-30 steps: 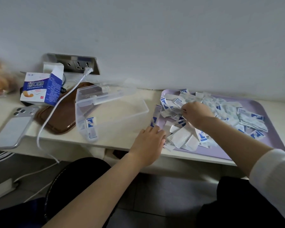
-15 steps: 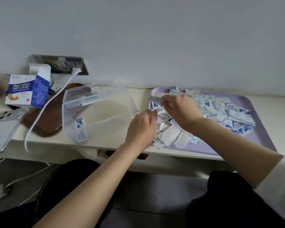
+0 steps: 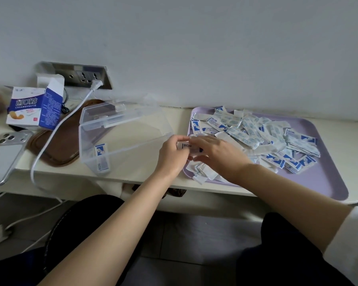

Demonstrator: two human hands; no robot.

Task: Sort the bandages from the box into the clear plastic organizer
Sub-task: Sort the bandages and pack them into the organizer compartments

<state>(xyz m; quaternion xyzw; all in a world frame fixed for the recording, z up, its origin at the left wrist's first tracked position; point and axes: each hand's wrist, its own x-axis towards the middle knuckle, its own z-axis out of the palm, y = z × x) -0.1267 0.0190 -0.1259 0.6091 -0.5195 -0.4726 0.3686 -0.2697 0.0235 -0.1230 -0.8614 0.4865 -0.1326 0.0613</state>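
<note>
Bandages (image 3: pixel 256 139) in white and blue wrappers lie heaped across the purple tray (image 3: pixel 329 182) at the right of the tabletop (image 3: pixel 153 178), a few spilling over its near left rim. The two hands have come together at the tray's left edge. A second ago the left hand (image 3: pixel 172 155) lay flat on the tabletop while the right hand (image 3: pixel 217 153) dug in the pile. Half a second ago the right one had lifted a wrapper over the tray's far left corner. Now one wrapped bandage (image 3: pixel 184 145) is held between them, the left grip curled round its left end and the right grip closed over its other end, fingers on top and thumb beneath. The clear plastic organizer (image 3: pixel 120 139) stands just left of the hands with its lid tipped back, and holds the same single bandage (image 3: pixel 101 157) as before, leaning against its near left wall. Further left the opened box (image 3: pixel 32 110) stands upright by the wall, just behind a brown tray (image 3: pixel 58 145). A white cable (image 3: pixel 56 129) runs from the wall socket (image 3: pixel 87 76) across that tray and over the tabletop's edge. A phone (image 3: pixel 4 155) lies face down at the far left, and none of these has shifted.
</note>
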